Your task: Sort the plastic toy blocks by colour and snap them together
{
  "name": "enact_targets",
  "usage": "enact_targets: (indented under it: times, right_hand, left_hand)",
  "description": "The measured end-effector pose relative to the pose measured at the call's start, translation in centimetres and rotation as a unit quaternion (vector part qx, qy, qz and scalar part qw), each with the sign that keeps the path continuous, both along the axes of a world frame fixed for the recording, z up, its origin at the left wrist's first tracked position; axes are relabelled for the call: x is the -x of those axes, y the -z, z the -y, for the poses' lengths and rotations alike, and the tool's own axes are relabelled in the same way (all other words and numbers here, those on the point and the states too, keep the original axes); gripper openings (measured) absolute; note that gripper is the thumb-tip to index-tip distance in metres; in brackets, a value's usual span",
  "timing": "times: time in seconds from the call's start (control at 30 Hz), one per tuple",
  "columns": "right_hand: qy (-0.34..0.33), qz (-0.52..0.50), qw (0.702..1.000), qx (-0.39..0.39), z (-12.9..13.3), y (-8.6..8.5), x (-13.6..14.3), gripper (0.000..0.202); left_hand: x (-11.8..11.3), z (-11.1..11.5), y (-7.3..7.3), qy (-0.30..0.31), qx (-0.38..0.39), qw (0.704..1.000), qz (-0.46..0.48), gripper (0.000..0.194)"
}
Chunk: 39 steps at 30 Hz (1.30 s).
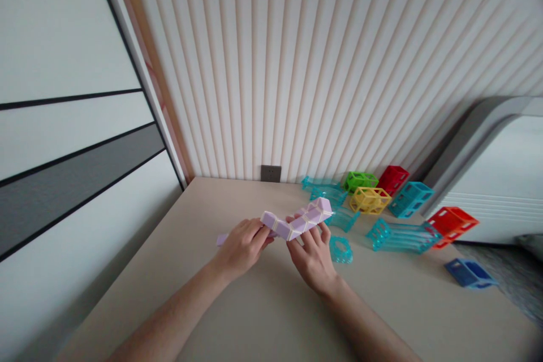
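A chain of lilac blocks with pale seams (301,223) is held up above the table, bent in a shallow V. My left hand (244,246) pinches its left part, fingers closed on it. My right hand (311,254) grips the right part from below, its fingers curled against the underside. Another lilac piece (221,239) shows just left of my left hand; whether it joins the chain cannot be seen. Close to the right hand, a teal ring-shaped piece (341,249) lies on the table.
On the right of the table (254,317) are teal track-like pieces (403,236), and green (360,181), yellow (370,200), red (393,179), teal (410,199), orange-red (452,225) and blue (470,272) frame blocks. A ribbed wall (271,68) with a socket (270,173) stands behind.
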State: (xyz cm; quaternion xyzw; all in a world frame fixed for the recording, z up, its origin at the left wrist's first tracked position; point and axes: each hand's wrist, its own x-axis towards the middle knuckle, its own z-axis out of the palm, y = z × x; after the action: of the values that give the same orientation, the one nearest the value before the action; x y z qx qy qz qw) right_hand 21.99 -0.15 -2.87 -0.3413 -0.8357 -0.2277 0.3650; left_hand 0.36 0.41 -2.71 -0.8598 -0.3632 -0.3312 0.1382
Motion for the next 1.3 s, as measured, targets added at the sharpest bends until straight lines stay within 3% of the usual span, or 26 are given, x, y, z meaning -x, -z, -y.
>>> enact_targets:
  times: [0.27,0.37,0.5,0.6,0.7,0.8,0.87,0.93,1.1,1.3]
  right_hand:
    - [-0.091,-0.04,0.992,0.072,-0.6,0.9,0.8,0.049]
    - [-0.119,-0.085,0.984,0.102,-0.4,1.0,0.7,0.044]
    - [-0.105,-0.211,0.96,0.152,-0.2,1.1,0.6,0.029]
    - [-0.092,-0.33,0.91,0.232,-0.3,1.2,0.6,0.021]
    - [-0.106,-0.423,0.843,0.316,-0.6,1.3,0.7,0.03]
    - [-0.115,-0.499,0.784,0.351,-0.9,1.4,1.1,0.034]
    - [-0.106,-0.537,0.761,0.349,-0.9,1.5,1.3,0.034]
    - [-0.096,-0.547,0.759,0.339,-0.9,1.6,1.3,0.035]
    - [-0.103,-0.503,0.794,0.326,-0.5,1.6,1.0,0.028]
    - [-0.181,-0.498,0.761,0.375,-0.1,0.6,1.1,0.024]
  left_hand:
    - [0.7,-0.3,-0.1,-0.059,-0.034,0.998,0.017,0.025]
    - [0.8,-0.3,0.0,-0.076,-0.03,0.996,0.022,0.031]
    - [1.3,-0.6,0.3,-0.115,-0.039,0.993,0.002,0.048]
    - [1.8,-0.9,0.4,-0.125,-0.054,0.99,-0.026,0.047]
    - [1.9,-1.0,0.4,-0.113,-0.055,0.991,-0.045,0.043]
    - [1.6,-0.9,0.4,-0.088,-0.047,0.993,-0.06,0.045]
    - [1.3,-0.7,0.3,-0.077,-0.045,0.994,-0.058,0.046]
    - [1.1,-0.6,0.3,-0.075,-0.044,0.995,-0.042,0.045]
    - [1.0,-0.5,0.2,-0.067,-0.03,0.997,0.001,0.041]
    - [1.3,-0.6,0.3,-0.063,-0.009,0.998,0.016,0.044]
